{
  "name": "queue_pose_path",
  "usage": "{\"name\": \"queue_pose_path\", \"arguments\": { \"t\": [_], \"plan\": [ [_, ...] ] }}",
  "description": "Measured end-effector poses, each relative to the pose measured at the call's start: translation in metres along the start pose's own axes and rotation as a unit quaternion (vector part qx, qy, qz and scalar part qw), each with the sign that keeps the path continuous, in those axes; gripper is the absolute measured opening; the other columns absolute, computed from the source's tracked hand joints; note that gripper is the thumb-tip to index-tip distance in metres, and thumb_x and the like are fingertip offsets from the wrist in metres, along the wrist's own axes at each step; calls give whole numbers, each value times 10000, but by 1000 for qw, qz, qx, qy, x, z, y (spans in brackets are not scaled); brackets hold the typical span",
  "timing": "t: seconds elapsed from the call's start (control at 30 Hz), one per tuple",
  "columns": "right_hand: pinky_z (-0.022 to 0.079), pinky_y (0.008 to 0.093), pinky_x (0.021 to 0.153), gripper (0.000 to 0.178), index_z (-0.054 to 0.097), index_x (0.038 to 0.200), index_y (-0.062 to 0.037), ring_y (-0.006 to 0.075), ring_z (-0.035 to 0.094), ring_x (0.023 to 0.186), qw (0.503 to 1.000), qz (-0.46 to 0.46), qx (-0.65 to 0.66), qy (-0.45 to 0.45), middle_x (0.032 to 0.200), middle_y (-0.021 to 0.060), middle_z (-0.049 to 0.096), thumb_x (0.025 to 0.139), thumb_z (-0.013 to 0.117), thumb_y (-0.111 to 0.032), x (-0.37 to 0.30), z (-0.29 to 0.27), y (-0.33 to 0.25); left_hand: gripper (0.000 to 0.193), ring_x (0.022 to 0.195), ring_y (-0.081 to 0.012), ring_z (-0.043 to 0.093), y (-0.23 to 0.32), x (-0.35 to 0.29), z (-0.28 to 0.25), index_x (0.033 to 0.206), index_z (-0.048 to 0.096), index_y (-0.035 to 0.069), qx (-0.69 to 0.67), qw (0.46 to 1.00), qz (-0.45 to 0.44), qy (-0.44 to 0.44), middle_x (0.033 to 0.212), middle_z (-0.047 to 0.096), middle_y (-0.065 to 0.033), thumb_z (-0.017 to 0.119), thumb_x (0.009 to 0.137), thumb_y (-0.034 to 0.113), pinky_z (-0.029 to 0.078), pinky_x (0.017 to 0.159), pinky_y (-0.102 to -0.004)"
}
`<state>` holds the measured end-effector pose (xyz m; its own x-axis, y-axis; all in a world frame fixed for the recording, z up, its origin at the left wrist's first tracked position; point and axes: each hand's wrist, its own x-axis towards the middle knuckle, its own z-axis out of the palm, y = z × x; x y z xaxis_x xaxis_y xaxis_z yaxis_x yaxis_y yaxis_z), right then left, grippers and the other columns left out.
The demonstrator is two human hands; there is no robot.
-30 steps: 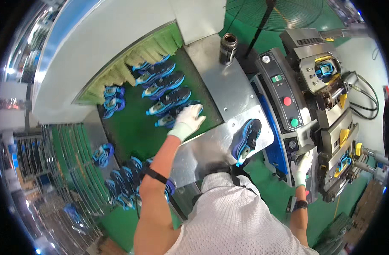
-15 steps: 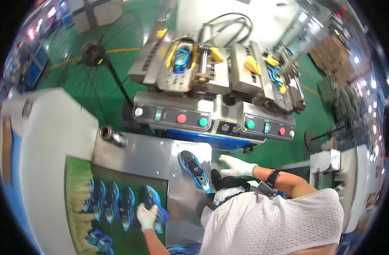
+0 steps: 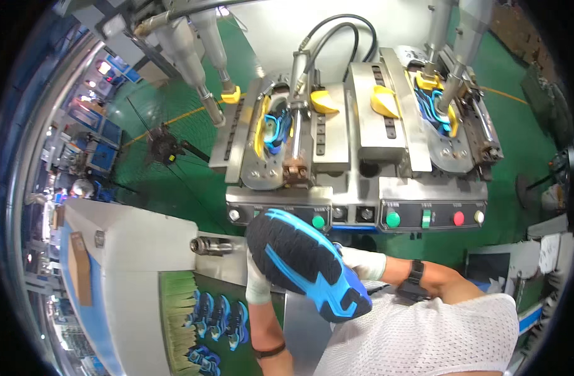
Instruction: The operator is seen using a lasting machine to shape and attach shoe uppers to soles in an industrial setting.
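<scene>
Between my two hands a sneaker (image 3: 299,257) is held up, its black and light-blue sole turned upward. My left hand (image 3: 257,282), in a white glove, grips the sneaker's left side, with its fingers mostly behind the shoe. My right hand (image 3: 365,262), also gloved in white, is at the shoe's other side; its fingers are partly hidden by the sole. Beyond the sneaker stands a two-station machine. Its left station bears a blue shoe (image 3: 275,128) between yellow pads, and its right station bears another blue shoe (image 3: 430,106) under yellow-tipped rods.
The control panel (image 3: 434,216) with coloured buttons runs along the machine's front. At left, several blue-black shoes (image 3: 219,316) stand on a green belt beside a bristle strip (image 3: 177,319). A metal cylinder (image 3: 211,246) lies on the steel table. A fan (image 3: 163,145) stands behind.
My left hand has lifted from the belt, and my right hand has come in to the sneaker now held sole up. My view has shifted toward the machine.
</scene>
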<state>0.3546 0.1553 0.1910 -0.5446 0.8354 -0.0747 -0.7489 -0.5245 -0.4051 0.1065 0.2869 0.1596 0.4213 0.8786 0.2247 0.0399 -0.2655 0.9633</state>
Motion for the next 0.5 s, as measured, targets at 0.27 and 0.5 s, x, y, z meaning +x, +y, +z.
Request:
{"name": "queue_pose_path", "arguments": {
  "t": [0.27, 0.5],
  "plan": [
    [490, 354, 1006, 891, 355, 1507, -23, 197, 584, 1193, 938, -245, -139, 200, 1355, 100, 572, 789, 838, -239, -101, -30, -115, 622, 1216, -296, 593, -8, 319, 44, 1384, 511, -19, 232, 971, -63, -8, 1353, 577, -192, 752, 879, 254, 489, 1014, -380],
    [498, 418, 1020, 1018, 393, 1495, -30, 258, 598, 1198, 910, -298, -34, 286, 1355, 110, 582, 642, 929, -176, -145, -20, -123, 859, 1240, -383, 545, -100, 408, 100, 1441, 418, 7, 459, 887, -46, 10, 1323, 554, -242, 831, 752, 314, 453, 1046, -418]
  ]
}}
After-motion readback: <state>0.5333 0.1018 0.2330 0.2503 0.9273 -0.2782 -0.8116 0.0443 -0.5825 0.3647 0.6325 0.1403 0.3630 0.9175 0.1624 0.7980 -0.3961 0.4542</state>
